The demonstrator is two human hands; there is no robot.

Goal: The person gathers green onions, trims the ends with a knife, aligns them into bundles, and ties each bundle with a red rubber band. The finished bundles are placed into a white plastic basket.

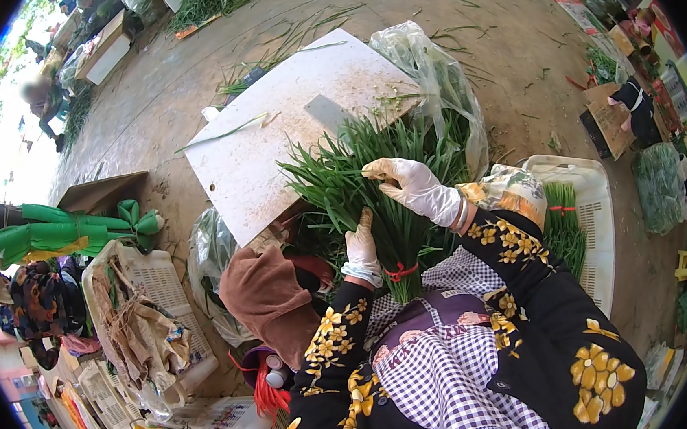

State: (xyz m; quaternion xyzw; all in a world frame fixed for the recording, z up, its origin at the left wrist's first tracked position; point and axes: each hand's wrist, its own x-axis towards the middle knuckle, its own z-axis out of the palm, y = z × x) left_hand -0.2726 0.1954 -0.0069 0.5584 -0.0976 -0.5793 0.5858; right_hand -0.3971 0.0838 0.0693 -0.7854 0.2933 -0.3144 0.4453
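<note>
A bundle of green garlic chives lies against my apron, its leaves fanning out toward the board. A red tie goes round its lower end. My left hand, in a whitish glove, is closed on the bundle's left side, thumb pointing up along the leaves. My right hand, gloved too, is over the upper leaves with fingers curled toward the thumb; what is between the fingertips is too small to make out. Beyond the leaves, a dirt-specked white board carries a flat grey metal piece.
At my right stands a white plastic crate with tied chives. Clear plastic wraps more greens beside the board. A brown cloth and red ties are at my left. Farther left is a cloth-draped crate. Another person sits far left.
</note>
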